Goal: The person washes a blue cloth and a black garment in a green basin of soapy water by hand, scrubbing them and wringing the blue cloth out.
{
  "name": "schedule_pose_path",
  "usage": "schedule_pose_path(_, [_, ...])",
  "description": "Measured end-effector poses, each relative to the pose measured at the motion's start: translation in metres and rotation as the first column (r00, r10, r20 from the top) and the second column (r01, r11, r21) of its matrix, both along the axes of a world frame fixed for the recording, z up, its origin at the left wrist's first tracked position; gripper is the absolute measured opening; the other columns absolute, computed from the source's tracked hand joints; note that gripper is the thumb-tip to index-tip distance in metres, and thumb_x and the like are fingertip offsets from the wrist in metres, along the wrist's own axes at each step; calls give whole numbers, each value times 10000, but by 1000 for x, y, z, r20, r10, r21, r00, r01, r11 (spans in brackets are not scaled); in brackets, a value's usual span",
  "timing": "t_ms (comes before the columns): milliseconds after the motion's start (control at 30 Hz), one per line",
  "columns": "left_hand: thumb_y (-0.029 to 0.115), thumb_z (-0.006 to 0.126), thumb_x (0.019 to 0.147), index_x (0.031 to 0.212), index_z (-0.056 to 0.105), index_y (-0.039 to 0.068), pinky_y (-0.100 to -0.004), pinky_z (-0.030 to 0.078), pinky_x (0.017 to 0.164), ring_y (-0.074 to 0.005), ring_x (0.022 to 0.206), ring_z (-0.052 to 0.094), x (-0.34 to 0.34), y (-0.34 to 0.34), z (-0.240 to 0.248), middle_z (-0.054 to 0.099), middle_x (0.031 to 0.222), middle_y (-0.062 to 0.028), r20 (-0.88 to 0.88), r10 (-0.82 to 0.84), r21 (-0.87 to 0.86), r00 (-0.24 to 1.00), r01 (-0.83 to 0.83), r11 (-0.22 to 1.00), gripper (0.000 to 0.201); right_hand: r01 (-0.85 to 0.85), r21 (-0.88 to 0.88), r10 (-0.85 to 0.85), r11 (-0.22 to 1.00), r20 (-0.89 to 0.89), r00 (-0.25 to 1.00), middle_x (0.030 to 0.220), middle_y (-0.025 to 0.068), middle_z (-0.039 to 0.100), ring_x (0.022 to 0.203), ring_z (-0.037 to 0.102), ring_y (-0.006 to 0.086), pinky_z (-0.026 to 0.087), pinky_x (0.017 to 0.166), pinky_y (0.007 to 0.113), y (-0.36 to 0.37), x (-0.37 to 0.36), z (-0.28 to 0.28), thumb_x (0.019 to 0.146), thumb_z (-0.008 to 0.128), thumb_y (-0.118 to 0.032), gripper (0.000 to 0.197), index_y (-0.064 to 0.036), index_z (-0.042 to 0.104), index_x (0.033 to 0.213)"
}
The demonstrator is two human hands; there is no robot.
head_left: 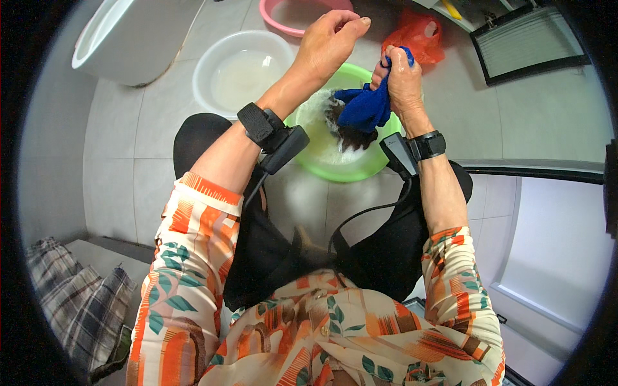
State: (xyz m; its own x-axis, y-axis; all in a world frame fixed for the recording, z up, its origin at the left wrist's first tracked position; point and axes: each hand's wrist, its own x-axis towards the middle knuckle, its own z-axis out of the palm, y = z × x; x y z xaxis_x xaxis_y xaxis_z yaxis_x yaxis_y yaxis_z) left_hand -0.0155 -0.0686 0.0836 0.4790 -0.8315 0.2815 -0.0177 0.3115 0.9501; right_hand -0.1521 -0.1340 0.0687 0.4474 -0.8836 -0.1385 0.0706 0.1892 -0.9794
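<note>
Over the green basin [360, 168], my right hand [404, 80] is closed around a wet-looking blue cloth [365, 108], perhaps a small garment. Part of the cloth sticks out above the thumb, and the rest hangs into the basin. Beneath it, a dark fabric [355, 137] lies in foamy water. My left hand [328, 45] is raised past the basin's far left rim, with its fingers curled and its thumb pointing right. Nothing shows in it, and it is apart from the cloth.
A white basin [205, 80] with cloudy water stands left of the green one. Behind are a pink basin [273, 24] and a red plastic bag [418, 40]. A black-framed panel [528, 45] is at far right. Plaid fabric [96, 302] lies at lower left.
</note>
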Motion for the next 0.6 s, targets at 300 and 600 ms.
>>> schedule_pose_path(300, [214,552,873,1030,575,-33,-276,441,789,-179,912,559,7,4,1,616,954,-119,206,35,-20,978,-32,999,293,-23,-59,21,998,-44,999,513,27,401,414,389,129,360,401,285,12,9,2,811,475,-245,238,-59,442,665])
schedule_pose_path(600, [304,586,822,958,588,-27,-250,414,662,-100,742,495,2,6,3,581,809,-32,9,1,-11,1000,0,1000,358,-41,-90,33,995,-92,995,517,35,447,427,444,129,393,405,283,11,9,-1,800,483,-220,268,-41,454,603])
